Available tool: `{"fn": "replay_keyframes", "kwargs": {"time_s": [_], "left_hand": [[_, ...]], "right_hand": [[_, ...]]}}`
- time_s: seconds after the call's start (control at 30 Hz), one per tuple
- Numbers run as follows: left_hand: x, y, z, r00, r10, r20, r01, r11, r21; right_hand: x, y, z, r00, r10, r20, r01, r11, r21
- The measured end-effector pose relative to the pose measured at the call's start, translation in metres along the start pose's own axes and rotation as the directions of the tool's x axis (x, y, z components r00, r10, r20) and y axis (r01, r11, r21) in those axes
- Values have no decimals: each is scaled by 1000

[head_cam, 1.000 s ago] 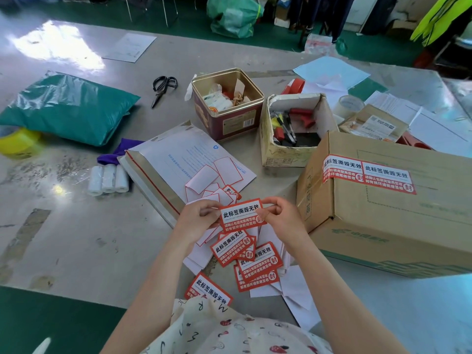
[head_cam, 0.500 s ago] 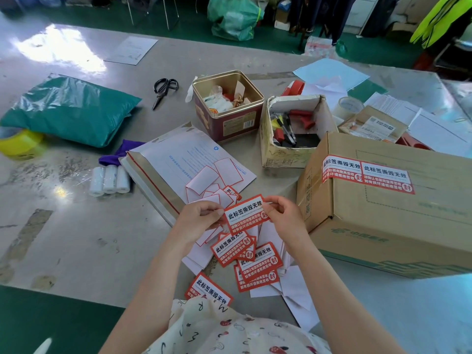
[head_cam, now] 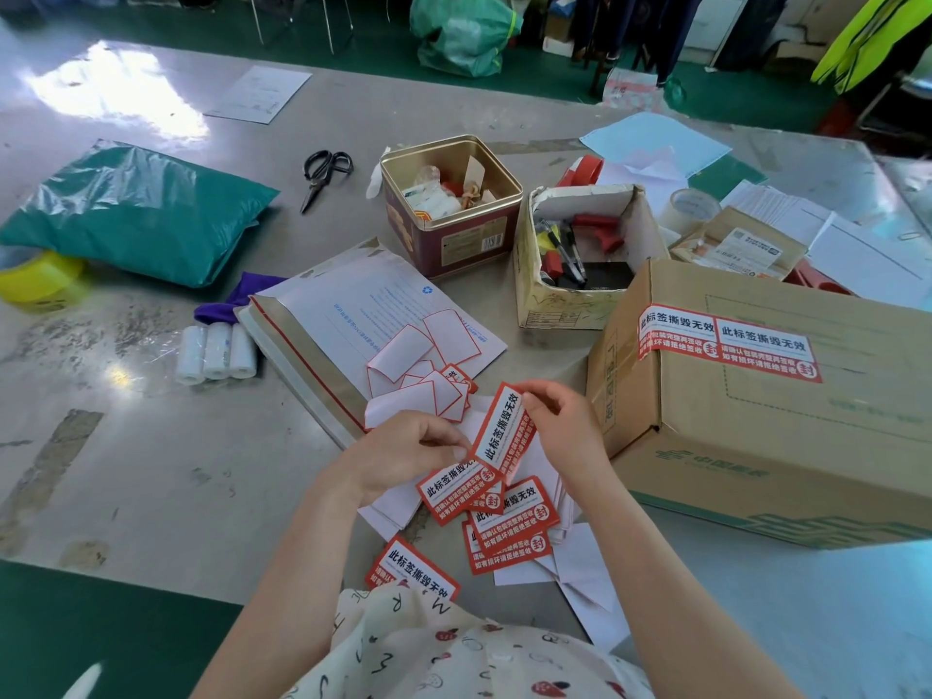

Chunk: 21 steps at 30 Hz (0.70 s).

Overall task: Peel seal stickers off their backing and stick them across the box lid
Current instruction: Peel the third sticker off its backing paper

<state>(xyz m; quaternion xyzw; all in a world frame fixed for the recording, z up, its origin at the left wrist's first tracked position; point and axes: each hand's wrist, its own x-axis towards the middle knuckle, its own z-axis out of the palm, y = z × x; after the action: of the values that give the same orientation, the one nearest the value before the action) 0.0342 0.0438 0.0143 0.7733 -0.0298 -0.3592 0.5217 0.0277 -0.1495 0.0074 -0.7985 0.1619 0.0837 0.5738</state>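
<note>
Both the left hand (head_cam: 403, 456) and right hand (head_cam: 560, 421) pinch one seal sticker (head_cam: 504, 431), apparently mid-peel; next, lay it across the box lid (head_cam: 807, 396).

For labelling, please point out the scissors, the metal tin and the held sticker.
scissors (head_cam: 323, 175), head view, at the pivot.
metal tin (head_cam: 471, 242), head view, front wall.
held sticker (head_cam: 502, 428), head view, printed middle.

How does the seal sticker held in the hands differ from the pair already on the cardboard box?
The held sticker is pinched between the left hand and right hand, off any surface; the box stickers lie flat on the cardboard box. The held sticker stands nearly on end; the box stickers run lengthwise, one wrapping over the box's edge. Both are the same red-and-white printed design.
</note>
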Motion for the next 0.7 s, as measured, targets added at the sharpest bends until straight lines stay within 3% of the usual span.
{"fn": "replay_keyframes", "kwargs": {"time_s": [0.13,0.7], "left_hand": [[2,4,-1,999,7,-47,-8,1000,-26],[-1,7,1,1000,2,9,-1,1000,-31]], "right_hand": [[-1,-4,2,999,-36,0,36,999,-25],[0,-4,-1,999,-41,-26,41,999,-4]]}}
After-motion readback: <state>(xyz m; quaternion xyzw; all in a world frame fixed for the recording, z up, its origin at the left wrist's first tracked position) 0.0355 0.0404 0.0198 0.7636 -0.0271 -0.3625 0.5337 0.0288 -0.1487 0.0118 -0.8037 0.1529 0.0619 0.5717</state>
